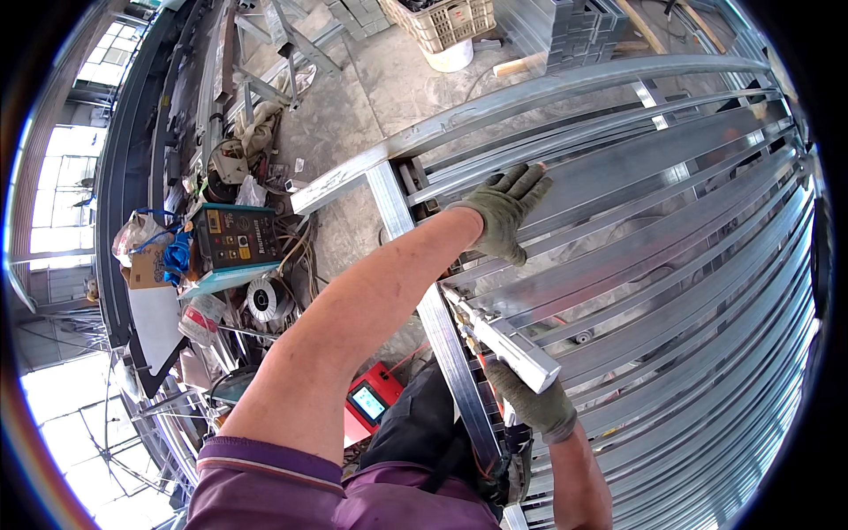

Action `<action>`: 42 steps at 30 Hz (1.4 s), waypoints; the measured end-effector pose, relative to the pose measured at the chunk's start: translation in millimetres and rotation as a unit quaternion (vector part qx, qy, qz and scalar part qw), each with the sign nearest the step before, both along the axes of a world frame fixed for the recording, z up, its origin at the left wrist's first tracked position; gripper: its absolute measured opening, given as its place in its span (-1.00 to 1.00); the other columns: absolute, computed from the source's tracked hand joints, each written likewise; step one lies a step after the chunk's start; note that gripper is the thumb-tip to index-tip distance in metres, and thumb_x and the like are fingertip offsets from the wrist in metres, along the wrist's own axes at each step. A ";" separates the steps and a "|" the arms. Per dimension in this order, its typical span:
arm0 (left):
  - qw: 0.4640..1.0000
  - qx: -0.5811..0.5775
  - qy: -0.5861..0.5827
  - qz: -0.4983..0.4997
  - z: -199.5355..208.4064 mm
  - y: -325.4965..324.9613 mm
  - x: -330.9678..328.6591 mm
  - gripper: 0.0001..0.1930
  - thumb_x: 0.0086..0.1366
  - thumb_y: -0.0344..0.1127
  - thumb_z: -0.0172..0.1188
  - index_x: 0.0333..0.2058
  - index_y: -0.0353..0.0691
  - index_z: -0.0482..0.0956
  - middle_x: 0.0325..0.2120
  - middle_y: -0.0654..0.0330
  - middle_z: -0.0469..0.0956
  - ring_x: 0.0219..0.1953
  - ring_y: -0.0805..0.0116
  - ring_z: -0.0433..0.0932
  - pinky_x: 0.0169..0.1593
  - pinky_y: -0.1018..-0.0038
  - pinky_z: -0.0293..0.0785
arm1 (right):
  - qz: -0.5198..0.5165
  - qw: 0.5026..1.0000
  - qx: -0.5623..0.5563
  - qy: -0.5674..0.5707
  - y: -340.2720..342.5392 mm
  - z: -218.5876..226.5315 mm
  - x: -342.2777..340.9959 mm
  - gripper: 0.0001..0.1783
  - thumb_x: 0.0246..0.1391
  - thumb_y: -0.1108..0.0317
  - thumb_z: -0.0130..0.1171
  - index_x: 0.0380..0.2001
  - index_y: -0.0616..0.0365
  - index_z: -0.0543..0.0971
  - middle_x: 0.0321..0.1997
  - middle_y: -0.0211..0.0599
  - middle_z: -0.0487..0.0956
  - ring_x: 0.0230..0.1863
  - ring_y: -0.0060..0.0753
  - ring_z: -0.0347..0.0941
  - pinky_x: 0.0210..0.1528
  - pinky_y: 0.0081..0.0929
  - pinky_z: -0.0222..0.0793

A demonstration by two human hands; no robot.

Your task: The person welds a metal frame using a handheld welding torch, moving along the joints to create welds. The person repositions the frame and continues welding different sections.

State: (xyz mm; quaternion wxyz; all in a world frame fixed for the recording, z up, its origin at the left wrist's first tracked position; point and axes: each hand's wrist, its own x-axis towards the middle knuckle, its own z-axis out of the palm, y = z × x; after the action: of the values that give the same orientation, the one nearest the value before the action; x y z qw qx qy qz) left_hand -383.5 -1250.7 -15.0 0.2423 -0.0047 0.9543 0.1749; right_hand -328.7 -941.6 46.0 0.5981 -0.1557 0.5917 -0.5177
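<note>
My left hand [511, 212], in a green-grey work glove, reaches out across a metal frame. Its fingers are spread and lie on a wide flat metal slat [645, 181] near the slat's left end. My right hand [537, 405], gloved alike, is wrapped round the grip of a silver, box-bodied welding gun [517, 347]. The gun's narrow nozzle points up and left, close to the end bar [444, 340] of the frame, where the slats meet it. Whether the tip touches metal I cannot tell. Many parallel slats [680, 353] run off to the right.
At the far side runs the frame's long outer rail [530, 99]. A red unit with a lit screen [371, 402] stands by my legs. To the left are a dark-fronted power box [237, 234], a wire spool [268, 300] and cables. Beyond lies a plastic crate [446, 26].
</note>
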 end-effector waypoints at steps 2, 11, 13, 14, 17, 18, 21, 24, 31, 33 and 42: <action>1.000 0.000 -0.001 0.002 0.3 0.0 0.7 0.54 0.13 0.30 0.63 0.75 -0.16 -0.33 0.78 -0.12 -0.36 0.80 -0.10 -0.39 0.80 0.08 -0.32 | 0.009 1.000 0.009 -0.005 0.6 -0.6 -0.8 -0.56 0.49 0.21 0.46 0.28 0.20 0.70 -0.29 -0.50 0.68 -0.39 -0.70 0.48 -0.38 -0.50 0.45; 1.000 -0.002 0.000 0.002 3.0 0.4 0.1 0.53 0.12 0.28 0.64 0.75 -0.16 -0.31 0.77 -0.13 -0.35 0.80 -0.11 -0.38 0.80 0.09 -0.31 | -0.017 1.000 -0.021 0.016 0.2 -7.0 7.0 -0.59 0.47 0.25 0.48 0.25 0.22 0.72 -0.30 -0.52 0.69 -0.39 -0.72 0.51 -0.38 -0.52 0.47; 1.000 0.001 -0.003 0.005 3.3 0.4 0.0 0.54 0.12 0.27 0.64 0.75 -0.16 -0.31 0.77 -0.13 -0.35 0.80 -0.11 -0.37 0.80 0.09 -0.30 | -0.017 0.999 -0.025 0.024 -1.2 -6.4 7.4 -0.59 0.46 0.26 0.48 0.24 0.22 0.72 -0.30 -0.51 0.70 -0.38 -0.72 0.53 -0.38 -0.52 0.48; 1.000 0.000 -0.001 0.006 2.9 -0.1 0.8 0.53 0.12 0.27 0.65 0.75 -0.15 -0.31 0.77 -0.13 -0.34 0.80 -0.11 -0.37 0.80 0.09 -0.30 | -0.008 1.000 -0.017 0.021 -1.0 -6.2 6.5 -0.59 0.46 0.26 0.49 0.24 0.22 0.72 -0.29 -0.50 0.71 -0.37 -0.71 0.55 -0.37 -0.52 0.49; 1.000 -0.001 0.003 0.008 2.7 0.8 0.7 0.53 0.11 0.26 0.65 0.75 -0.14 -0.30 0.77 -0.12 -0.34 0.80 -0.10 -0.37 0.80 0.09 -0.30 | 0.002 1.000 -0.005 0.018 3.0 -11.2 7.3 -0.57 0.45 0.26 0.50 0.25 0.22 0.72 -0.25 -0.46 0.74 -0.35 -0.69 0.59 -0.35 -0.50 0.53; 1.000 -0.001 0.001 0.008 2.8 1.5 0.0 0.53 0.11 0.26 0.65 0.75 -0.14 -0.30 0.77 -0.11 -0.33 0.80 -0.09 -0.37 0.80 0.09 -0.30 | 0.003 1.000 -0.003 0.018 4.3 -12.9 8.2 -0.57 0.44 0.25 0.50 0.25 0.22 0.72 -0.24 -0.45 0.75 -0.34 -0.68 0.60 -0.34 -0.49 0.55; 1.000 -0.001 -0.004 0.011 6.3 1.8 -0.9 0.53 0.11 0.26 0.65 0.75 -0.13 -0.30 0.78 -0.09 -0.32 0.80 -0.08 -0.36 0.80 0.09 -0.30 | 0.006 1.000 -0.005 0.031 3.1 -11.7 8.6 -0.57 0.43 0.26 0.51 0.24 0.22 0.73 -0.18 -0.41 0.79 -0.29 -0.64 0.65 -0.27 -0.46 0.61; 1.000 0.000 -0.005 0.016 5.9 1.5 -0.1 0.54 0.11 0.27 0.66 0.75 -0.11 -0.30 0.78 -0.08 -0.32 0.80 -0.08 -0.35 0.80 0.08 -0.30 | -0.006 0.998 -0.029 0.059 1.5 -10.3 9.9 -0.58 0.41 0.27 0.53 0.22 0.22 0.74 -0.12 -0.37 0.82 -0.20 -0.63 0.69 -0.20 -0.45 0.65; 1.000 -0.001 -0.001 0.015 3.8 1.4 0.3 0.56 0.09 0.29 0.66 0.75 -0.11 -0.32 0.78 -0.09 -0.33 0.80 -0.09 -0.36 0.80 0.09 -0.29 | -0.016 0.999 -0.022 0.038 5.3 -12.1 10.8 -0.56 0.37 0.31 0.57 0.22 0.22 0.75 -0.05 -0.32 0.84 -0.09 -0.60 0.75 -0.09 -0.45 0.69; 1.000 -0.003 0.000 0.015 3.6 0.9 0.2 0.56 0.09 0.29 0.66 0.75 -0.11 -0.32 0.78 -0.09 -0.33 0.80 -0.09 -0.36 0.80 0.09 -0.29 | -0.017 0.999 -0.020 0.036 5.5 -11.4 11.2 -0.56 0.36 0.32 0.57 0.22 0.23 0.75 -0.05 -0.32 0.84 -0.09 -0.59 0.75 -0.09 -0.45 0.69; 1.000 -0.007 -0.010 0.018 9.2 3.1 -1.0 0.54 0.11 0.27 0.66 0.75 -0.13 -0.32 0.78 -0.09 -0.34 0.80 -0.08 -0.36 0.80 0.09 -0.29 | -0.025 0.999 -0.029 0.013 10.4 -14.2 12.1 -0.57 0.35 0.38 0.57 0.22 0.24 0.75 0.01 -0.32 0.84 -0.04 -0.59 0.74 -0.04 -0.46 0.69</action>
State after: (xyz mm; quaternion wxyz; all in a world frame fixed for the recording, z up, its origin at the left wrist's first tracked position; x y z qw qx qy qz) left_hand -384.6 -1247.6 -5.8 0.2484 -0.0252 0.9528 0.1729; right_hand -316.7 -931.2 31.8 0.5728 -0.1647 0.5876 -0.5472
